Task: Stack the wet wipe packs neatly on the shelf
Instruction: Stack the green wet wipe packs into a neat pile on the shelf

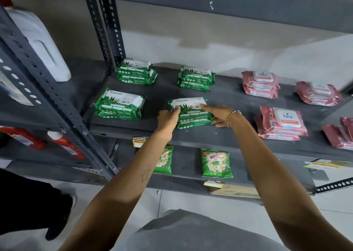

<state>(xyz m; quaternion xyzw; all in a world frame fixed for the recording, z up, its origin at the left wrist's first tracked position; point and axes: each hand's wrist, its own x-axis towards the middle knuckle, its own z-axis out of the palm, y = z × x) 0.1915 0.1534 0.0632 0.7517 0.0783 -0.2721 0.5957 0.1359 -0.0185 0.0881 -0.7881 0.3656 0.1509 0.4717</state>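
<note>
On the dark grey shelf [225, 96] lie several small stacks of wet wipe packs. A green and white stack [193, 113] sits near the front edge, and both hands hold it. My left hand [168, 118] grips its left end with the thumb on top. My right hand [221, 115] clasps its right end, index finger along the top pack. Other green stacks lie at front left [119, 104], back left [136, 72] and back middle [195, 79]. Pink stacks [259, 84] [282, 123] [318, 94] fill the right side.
A white jug [44, 44] stands on the neighbouring shelf unit to the left, red bottles [65, 145] below it. Green detergent sachets [216, 163] stand on the lower shelf. A perforated steel upright [108, 31] rises at the back left. Another person's dark shoe [61, 218] is on the floor.
</note>
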